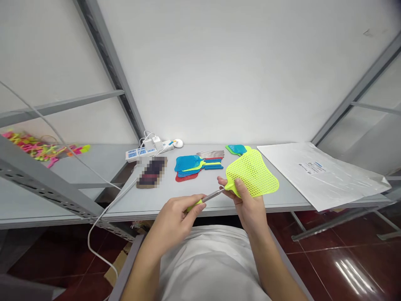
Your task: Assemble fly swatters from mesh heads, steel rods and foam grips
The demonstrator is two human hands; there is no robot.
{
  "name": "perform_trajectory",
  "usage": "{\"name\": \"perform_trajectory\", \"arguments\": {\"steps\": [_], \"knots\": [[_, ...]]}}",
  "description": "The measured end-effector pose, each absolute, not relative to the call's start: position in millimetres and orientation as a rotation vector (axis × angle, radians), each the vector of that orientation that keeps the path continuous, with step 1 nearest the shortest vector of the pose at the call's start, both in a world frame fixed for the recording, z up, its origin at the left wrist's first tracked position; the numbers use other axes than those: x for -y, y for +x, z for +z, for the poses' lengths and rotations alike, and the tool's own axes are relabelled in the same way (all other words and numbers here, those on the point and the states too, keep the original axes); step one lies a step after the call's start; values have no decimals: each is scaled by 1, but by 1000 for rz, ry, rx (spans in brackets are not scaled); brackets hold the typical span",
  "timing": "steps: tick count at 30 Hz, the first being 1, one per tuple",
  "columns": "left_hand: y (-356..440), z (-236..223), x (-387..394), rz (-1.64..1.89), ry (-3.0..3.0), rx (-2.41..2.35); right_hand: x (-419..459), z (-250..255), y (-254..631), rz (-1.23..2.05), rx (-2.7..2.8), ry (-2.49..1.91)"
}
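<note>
The left hand (177,223) is closing round the yellow flyswatter (253,173)'s handle, the right hand (250,207) is pinching its head, ideally keeping both aligned.

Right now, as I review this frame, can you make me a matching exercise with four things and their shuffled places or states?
1. fly swatter
2. power strip
3. white package
4. metal rods

A. right side of the table
B. just beyond blue handles
C. between right hand and left hand, held
D. has plugs in it

Pairs: 1-C, 2-D, 3-A, 4-B
</note>
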State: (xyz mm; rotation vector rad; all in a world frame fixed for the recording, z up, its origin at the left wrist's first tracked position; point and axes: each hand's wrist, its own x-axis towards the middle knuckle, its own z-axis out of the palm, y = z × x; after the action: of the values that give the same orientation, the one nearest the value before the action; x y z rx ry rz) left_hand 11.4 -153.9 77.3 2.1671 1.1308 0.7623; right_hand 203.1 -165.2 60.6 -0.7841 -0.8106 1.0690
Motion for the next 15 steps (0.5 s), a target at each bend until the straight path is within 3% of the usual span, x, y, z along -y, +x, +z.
{"name": "perform_trajectory", "arguments": {"steps": [9, 15], "knots": [[16, 45, 106, 702, 2235, -1139, 127, 5, 206, 1123, 595, -877], [22, 38, 58, 1038, 1690, -994, 88, 0, 220, 1049, 388, -839]]}}
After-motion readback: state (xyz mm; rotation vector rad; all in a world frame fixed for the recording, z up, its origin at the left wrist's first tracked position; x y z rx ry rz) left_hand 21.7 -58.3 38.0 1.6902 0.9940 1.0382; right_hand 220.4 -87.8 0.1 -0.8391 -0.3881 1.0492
